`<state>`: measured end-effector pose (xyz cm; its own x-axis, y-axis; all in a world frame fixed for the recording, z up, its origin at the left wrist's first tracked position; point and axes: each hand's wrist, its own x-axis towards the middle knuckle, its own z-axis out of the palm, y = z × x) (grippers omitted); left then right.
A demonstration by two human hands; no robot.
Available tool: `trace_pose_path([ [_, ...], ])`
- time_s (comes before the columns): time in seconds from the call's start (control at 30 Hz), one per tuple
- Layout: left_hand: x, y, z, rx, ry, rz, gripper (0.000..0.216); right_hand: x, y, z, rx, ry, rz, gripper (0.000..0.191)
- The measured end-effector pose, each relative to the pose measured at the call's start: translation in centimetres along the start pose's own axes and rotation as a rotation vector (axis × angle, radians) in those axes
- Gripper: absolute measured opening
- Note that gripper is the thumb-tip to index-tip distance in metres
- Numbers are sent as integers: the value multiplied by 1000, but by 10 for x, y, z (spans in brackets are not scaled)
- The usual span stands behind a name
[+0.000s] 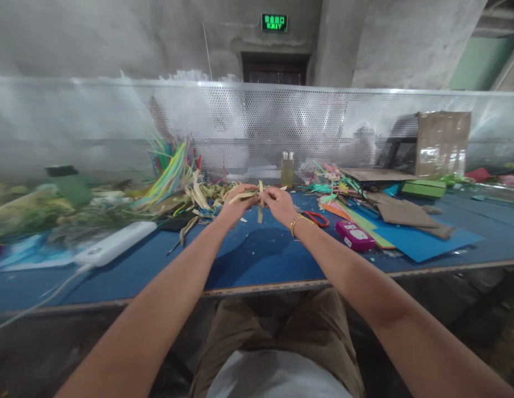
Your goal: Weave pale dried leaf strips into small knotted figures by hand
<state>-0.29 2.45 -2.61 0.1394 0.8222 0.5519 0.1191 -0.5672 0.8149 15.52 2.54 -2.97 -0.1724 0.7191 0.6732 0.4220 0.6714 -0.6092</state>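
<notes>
Both hands meet above the blue tabletop, each with its fingers closed. My left hand (237, 204) pinches pale straw-coloured strips (261, 214), which look like dried husk or leaf. From the other side, my right hand (281, 203) grips the same strips where they cross. Short ends stick out upward, downward and to both sides. Exactly how the strips are joined is too small to make out. A heap of similar dried strips (198, 193) lies just behind and left of my left hand. Red-handled scissors (316, 219) rest right of my right wrist.
A white power strip (116, 243) with a cable lies left. Bundled coloured stems (168, 171) stand behind it. At right are a magenta box (355, 236), blue paper (423, 240) and cardboard (406, 213). A glass bottle (287, 170) stands before the perforated metal screen (323, 132).
</notes>
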Motion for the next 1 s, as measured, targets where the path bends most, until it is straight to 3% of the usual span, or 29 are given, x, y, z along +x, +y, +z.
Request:
trace_pose_path([
  [0.13, 1, -2, -1, -2, 7, -6, 29, -2, -3, 1, -25, 44, -34, 12],
  [0.3, 4, -3, -2, 48, 3, 23, 27, -5, -13, -4, -348, 81, -58, 11],
  [0.5, 4, 3, -7, 273, -84, 76, 21, -6, -16, -7, -573, 18, -40, 13],
  [0.67, 5, -2, -16, 371, -217, 137, 21, -5, -15, -8, -626, -59, -50, 14],
  [1.0, 7, -7, -15, 224, -288, 6, 21, -1, -16, -13, -655, -149, -153, 11],
])
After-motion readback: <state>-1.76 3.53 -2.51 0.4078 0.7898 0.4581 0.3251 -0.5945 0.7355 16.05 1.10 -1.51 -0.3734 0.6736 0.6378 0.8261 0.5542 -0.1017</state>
